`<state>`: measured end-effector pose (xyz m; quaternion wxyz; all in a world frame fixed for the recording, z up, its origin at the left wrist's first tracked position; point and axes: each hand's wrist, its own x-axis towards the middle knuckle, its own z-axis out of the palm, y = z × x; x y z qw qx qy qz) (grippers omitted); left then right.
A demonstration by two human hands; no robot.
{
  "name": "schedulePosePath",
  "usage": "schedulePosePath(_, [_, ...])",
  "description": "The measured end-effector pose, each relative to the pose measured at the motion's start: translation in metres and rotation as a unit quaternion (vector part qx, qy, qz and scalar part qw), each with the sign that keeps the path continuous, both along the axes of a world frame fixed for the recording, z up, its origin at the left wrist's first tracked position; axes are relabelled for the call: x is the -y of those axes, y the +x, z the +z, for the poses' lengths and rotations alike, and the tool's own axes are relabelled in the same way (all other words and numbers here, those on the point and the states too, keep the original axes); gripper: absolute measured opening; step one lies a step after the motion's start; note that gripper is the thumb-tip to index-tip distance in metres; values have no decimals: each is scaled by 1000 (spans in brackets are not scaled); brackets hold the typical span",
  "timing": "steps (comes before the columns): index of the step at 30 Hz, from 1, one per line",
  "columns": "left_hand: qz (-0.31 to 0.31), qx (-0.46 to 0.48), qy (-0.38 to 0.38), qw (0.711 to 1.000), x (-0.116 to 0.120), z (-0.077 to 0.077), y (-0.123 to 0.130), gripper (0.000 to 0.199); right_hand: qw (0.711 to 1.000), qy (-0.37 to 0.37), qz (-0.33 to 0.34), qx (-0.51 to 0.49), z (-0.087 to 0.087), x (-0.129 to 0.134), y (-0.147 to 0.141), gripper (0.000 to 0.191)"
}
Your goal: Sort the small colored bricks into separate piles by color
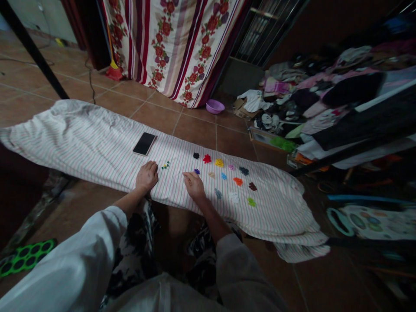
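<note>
Small piles of coloured pieces lie on a striped cloth (175, 190), among them red (207, 158), yellow (219, 162), orange (238, 181), brown (252, 186), white (233, 197) and lime green (251, 202). A small group of green and yellow pieces (165, 165) sits just right of my left hand (147, 175), which rests on the cloth with fingers curled; what it holds, if anything, is hidden. My right hand (194, 185) is pinched beside the dark blue pile (196, 171); anything between its fingertips is too small to name.
A phone (144, 144) lies on the cloth beyond my left hand. Behind stand a floral curtain (165, 34), a red broom (114, 71) and a purple basin (215, 106). Heaped clothes (292, 95) fill the right side. A green holed object (27, 256) is at lower left.
</note>
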<state>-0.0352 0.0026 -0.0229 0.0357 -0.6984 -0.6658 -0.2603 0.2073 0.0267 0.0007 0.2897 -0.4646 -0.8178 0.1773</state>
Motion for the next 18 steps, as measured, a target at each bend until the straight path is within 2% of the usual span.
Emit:
schedulePosePath(3, [7, -5, 3, 1000, -1, -1, 0, 32, 998, -13, 34, 48, 2, -15, -28, 34])
schedulePosePath(8, [8, 3, 0, 1000, -1, 0, 0, 32, 993, -44, 37, 102, 1, -35, -63, 39])
schedulePosePath(18, [5, 5, 7, 1000, -3, -1, 0, 31, 988, -85, 0, 132, 0, -51, -89, 32])
